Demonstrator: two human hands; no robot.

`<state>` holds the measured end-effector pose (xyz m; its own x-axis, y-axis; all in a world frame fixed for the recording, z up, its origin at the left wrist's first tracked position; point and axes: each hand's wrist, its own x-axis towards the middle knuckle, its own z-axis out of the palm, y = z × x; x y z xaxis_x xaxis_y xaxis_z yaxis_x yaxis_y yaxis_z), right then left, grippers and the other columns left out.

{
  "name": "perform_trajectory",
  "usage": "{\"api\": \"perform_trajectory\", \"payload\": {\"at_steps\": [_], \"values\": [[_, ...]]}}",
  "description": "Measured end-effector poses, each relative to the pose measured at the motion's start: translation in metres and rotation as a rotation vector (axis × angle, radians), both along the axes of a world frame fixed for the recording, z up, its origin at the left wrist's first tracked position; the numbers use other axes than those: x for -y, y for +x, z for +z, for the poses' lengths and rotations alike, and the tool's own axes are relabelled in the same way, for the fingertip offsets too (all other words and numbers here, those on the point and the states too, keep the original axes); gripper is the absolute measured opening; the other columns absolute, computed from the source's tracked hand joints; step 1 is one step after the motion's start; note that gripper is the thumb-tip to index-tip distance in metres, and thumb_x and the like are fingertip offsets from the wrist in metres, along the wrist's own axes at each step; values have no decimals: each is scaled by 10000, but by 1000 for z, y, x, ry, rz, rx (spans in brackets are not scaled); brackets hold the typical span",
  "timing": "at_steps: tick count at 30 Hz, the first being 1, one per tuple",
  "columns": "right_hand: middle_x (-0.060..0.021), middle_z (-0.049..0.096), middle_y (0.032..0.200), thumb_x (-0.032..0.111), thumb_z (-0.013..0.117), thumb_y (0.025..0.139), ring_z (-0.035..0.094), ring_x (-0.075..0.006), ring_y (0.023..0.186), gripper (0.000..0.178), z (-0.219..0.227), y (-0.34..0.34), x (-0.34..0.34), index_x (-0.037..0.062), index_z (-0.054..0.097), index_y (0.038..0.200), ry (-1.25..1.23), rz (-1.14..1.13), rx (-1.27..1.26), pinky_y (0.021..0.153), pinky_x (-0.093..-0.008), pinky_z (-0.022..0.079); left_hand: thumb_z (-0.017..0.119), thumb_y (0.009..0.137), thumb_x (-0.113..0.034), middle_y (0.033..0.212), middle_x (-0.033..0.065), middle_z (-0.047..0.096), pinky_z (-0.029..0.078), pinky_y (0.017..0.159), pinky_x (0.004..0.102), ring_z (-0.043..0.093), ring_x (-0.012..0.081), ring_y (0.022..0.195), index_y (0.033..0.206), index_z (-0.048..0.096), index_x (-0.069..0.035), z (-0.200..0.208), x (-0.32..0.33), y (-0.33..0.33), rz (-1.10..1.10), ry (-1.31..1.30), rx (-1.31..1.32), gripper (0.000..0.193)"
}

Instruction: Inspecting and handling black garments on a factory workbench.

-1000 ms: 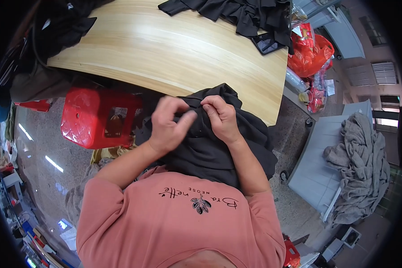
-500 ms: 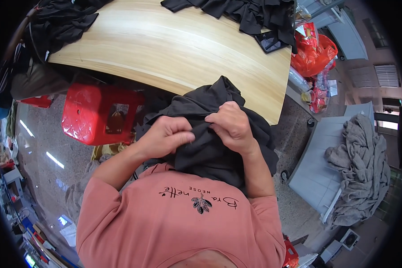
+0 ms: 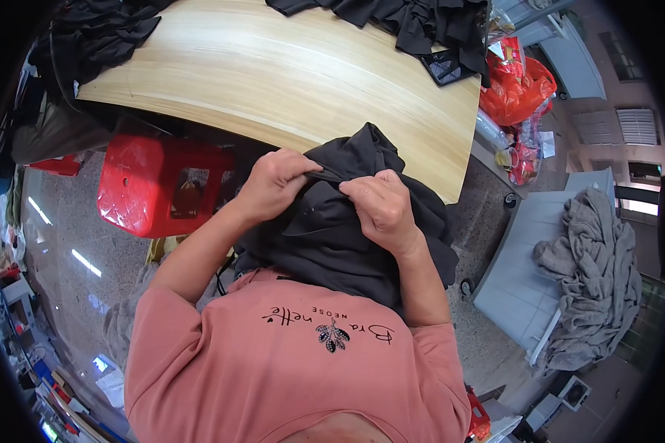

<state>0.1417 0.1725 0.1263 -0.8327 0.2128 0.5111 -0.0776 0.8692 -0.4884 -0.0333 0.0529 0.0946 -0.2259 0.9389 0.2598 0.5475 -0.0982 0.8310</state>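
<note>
A dark, nearly black piece of cloth point(image 3: 332, 229) lies bunched over my lap, and its far end rests on the near edge of the wooden-topped table point(image 3: 273, 74). My left hand point(image 3: 277, 181) pinches a fold of it on the left. Close by on the right, my right hand point(image 3: 382, 207) grips the same cloth between thumb and fingers. A short stretch of edge or seam runs taut between the two hands. Whether the cloth is a finished garment cannot be made out.
Black fabric point(image 3: 406, 22) and a phone point(image 3: 448, 68) lie at the table's far right; more dark fabric point(image 3: 103, 37) is at far left. A red plastic stool point(image 3: 133, 184) stands left. To the right are a red bag point(image 3: 521, 92) and a wheeled grey cart point(image 3: 521, 273) with grey cloth point(image 3: 595, 280).
My left hand has moved up and away from me, from loosely curled lower down to pinching the cloth's fold. The right hand has stayed nearly in place on the cloth.
</note>
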Motion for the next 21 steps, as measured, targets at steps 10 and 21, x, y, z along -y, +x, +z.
{"api": "perform_trajectory", "payload": {"at_steps": [10,21], "values": [[-28,573,673,-38,592,633,536,-173,570,190,9,3,5,48,590,802,110,46,86,549,-288,351,599,766,-38,679,-38,560,392,591,185,474,25,639,772,622,2,39,-5,-12,-122,-363,836,47],[-1,550,716,43,578,606,500,-147,568,109,19,0,21,75,558,708,245,136,10,610,-297,373,606,670,13,650,-36,535,362,563,169,452,19,609,696,576,-3,35,-10,2,-130,-478,950,43]]}}
